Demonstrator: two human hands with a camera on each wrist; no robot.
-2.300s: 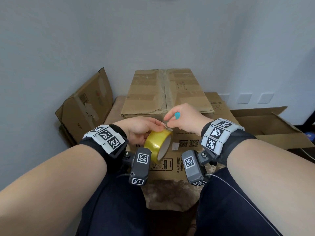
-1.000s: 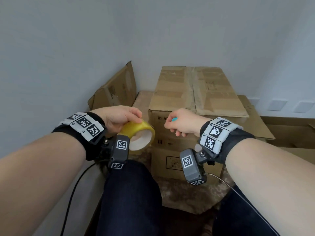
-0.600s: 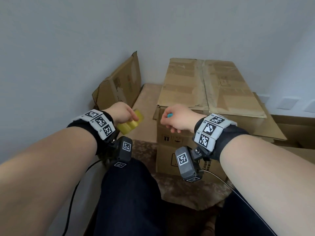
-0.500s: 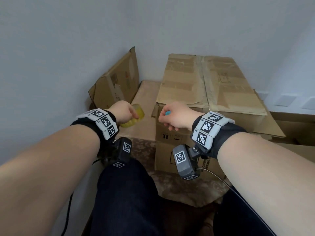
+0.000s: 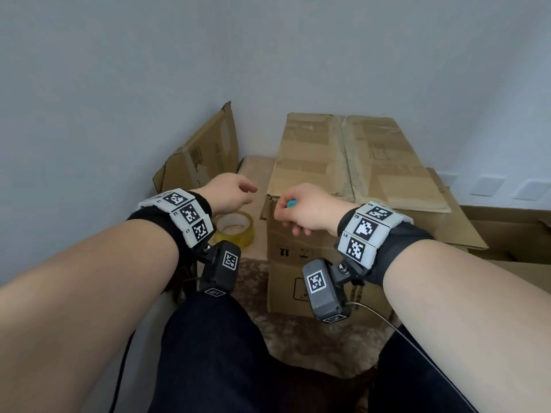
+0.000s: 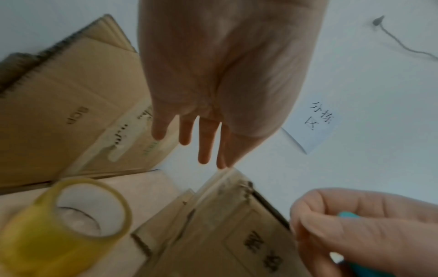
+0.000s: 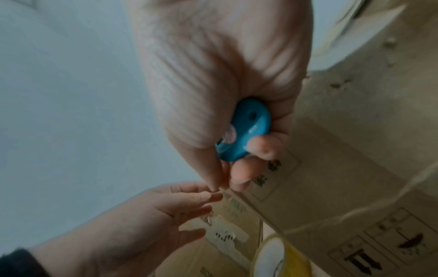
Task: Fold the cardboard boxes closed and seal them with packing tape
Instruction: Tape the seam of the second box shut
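Two hands: left hand (image 5: 229,192) empty, fingers straight, right hand (image 5: 310,208) gripping blue cutter (image 7: 244,131)

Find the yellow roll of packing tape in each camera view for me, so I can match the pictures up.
Head view: tape roll lies left of centre, just beyond the left wrist, left of the cardboard box.
Left wrist view: bottom left corner, blurred and large.
Right wrist view: bottom edge, right of centre, partly cut off.
Shared landmark: the box's near left corner, beside the roll in all three.
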